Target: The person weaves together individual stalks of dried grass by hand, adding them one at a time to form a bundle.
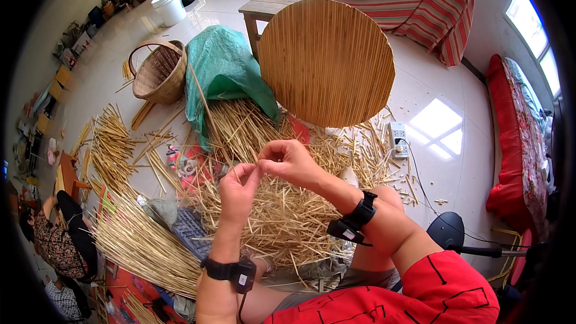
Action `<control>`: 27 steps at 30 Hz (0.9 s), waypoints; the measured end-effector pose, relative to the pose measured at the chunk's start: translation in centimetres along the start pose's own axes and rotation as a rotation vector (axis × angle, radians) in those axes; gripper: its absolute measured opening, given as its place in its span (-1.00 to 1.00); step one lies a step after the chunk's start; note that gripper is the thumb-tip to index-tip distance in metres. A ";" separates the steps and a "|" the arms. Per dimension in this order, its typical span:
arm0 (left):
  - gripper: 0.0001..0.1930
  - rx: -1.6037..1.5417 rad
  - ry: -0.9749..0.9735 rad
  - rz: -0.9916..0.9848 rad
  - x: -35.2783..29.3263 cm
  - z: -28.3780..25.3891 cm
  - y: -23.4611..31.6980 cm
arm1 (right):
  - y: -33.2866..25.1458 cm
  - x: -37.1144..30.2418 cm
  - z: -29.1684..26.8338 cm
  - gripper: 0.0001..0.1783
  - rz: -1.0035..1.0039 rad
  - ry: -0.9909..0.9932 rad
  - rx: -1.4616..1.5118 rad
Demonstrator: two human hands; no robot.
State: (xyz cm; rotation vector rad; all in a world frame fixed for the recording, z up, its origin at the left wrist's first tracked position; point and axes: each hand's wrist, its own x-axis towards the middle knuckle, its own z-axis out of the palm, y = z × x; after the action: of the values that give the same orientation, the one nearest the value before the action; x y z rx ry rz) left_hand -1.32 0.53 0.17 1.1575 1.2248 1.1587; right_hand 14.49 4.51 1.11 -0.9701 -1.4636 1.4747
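- Surface: pale glossy tiled floor (429, 81), lit by reflections at right of frame; cut stalk pieces (360, 150) lie scattered around the centre.
- Room: window (528, 15) at upper right; bed (507, 168) with red and floral covers at right edge; striped cloth (435, 12) draped along the top.
- Low wooden table (270, 3) at top centre; round slatted panel (327, 63) stands tilted in front of it.
- Power strip (398, 138) (one plug inserted) on the floor, right of centre.
- Seated person (60, 240) at the left edge.
- Green sack (219, 54), upper centre: mouth toward the lower frame, filled with straw stalks (243, 121).
- Wicker basket (159, 75) (arched handle) left of the sack: tilted, woven inner wall visible.
- White bucket (169, 9), upper left: contents cannot be determined.
- Long stalk (207, 105): slants from the sack's front down to the left fingertips, at centre.
- Left hand (238, 195): grip pinched on the stalk's lower end.
- Right hand (288, 162): grip pinched at the left fingertips (whether it also grasps the stalk cannot be told).
- Loose straw pile (276, 216) beneath both hands; long straw bundle (141, 237) at lower left.
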 end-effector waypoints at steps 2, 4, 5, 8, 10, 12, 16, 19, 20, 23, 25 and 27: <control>-0.88 0.009 -0.016 0.029 -0.1 0.3 0.0 | 0.4 0.1 -0.2 -0.89 -0.015 -0.018 -0.007; -0.87 0.017 -0.045 0.021 -0.1 0.4 0.3 | 0.8 0.3 -0.6 -0.90 -0.002 -0.046 -0.009; -0.87 0.020 -0.066 -0.001 -0.2 0.4 0.7 | 1.0 0.5 -0.9 -0.89 0.018 -0.066 -0.007; -0.84 -0.163 -0.139 -0.078 -0.2 -0.3 0.3 | 0.7 0.3 -0.7 -0.88 0.054 -0.116 0.123; -0.83 -0.251 -0.153 -0.101 -0.1 -0.5 -0.1 | 0.6 0.2 -0.5 -0.89 0.063 -0.140 0.181; -0.83 -0.242 -0.129 -0.089 0.0 -0.2 -0.1 | 0.6 0.2 -0.4 -0.89 0.066 -0.154 0.167; -0.87 -0.380 -0.065 -0.100 -0.1 0.3 0.3 | 0.8 0.3 -0.5 -0.84 0.046 -0.168 0.162; -0.89 -0.343 -0.049 -0.088 -0.1 0.2 0.5 | 0.7 0.2 -0.2 -0.84 0.036 -0.142 0.128; -0.90 -0.324 -0.040 -0.080 -0.1 0.2 0.4 | 0.8 0.1 -0.2 -0.84 0.035 -0.129 0.110; -0.91 -0.279 -0.026 -0.046 0.0 0.3 0.1 | 1.6 0.1 0.1 -0.84 0.021 -0.048 0.043; -0.91 -0.199 0.010 -0.006 0.0 0.3 -0.3 | 1.5 0.0 0.6 -0.83 0.027 0.008 0.010; -0.91 -0.067 0.066 0.049 0.1 0.2 -0.8 | 1.2 -0.2 0.9 -0.81 0.051 0.061 -0.012</control>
State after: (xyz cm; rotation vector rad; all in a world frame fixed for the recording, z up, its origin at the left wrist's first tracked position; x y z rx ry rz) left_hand -1.08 0.61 -0.62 1.1119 1.2044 1.2739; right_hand 13.71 4.05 -0.03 -1.0572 -1.4150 1.4616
